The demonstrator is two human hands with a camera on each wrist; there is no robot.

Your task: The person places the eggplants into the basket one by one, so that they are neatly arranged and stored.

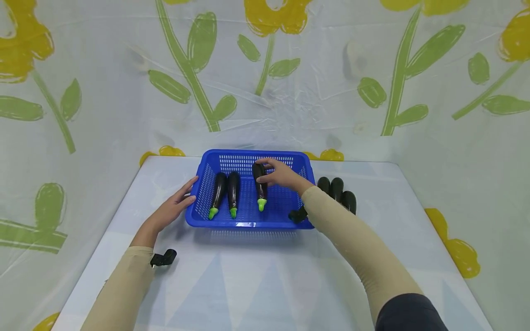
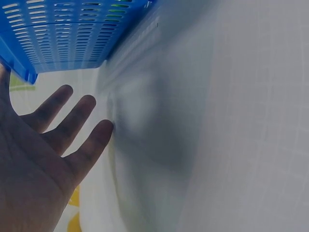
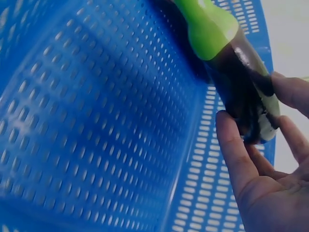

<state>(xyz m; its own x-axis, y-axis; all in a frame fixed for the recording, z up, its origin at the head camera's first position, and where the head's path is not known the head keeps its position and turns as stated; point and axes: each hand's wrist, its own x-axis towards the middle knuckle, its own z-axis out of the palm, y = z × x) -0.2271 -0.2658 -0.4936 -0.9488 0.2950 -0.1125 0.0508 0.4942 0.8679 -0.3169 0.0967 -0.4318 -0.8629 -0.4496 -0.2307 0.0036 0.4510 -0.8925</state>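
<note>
My right hand (image 1: 283,176) grips a dark purple eggplant (image 1: 260,186) by its rounded end, thumb on one side and fingers on the other. The eggplant is held over the blue basket (image 1: 248,224), its green stem end pointing towards me; the right wrist view shows the fingertips (image 3: 231,130) against its skin. Two more eggplants (image 1: 219,193) (image 1: 233,193) lie side by side in the basket's left half. At the basket's left rim, my left hand (image 1: 171,209) has its fingers spread and straight; in the left wrist view, several fingers (image 2: 72,125) stand apart from the basket wall.
Right of the basket, three dark eggplants (image 1: 336,188) lie on the pale table (image 1: 248,285), partly hidden by my right forearm. A flower-patterned sheet (image 1: 290,110) rises behind the table and along both sides. Each wrist carries a small black camera (image 1: 164,258).
</note>
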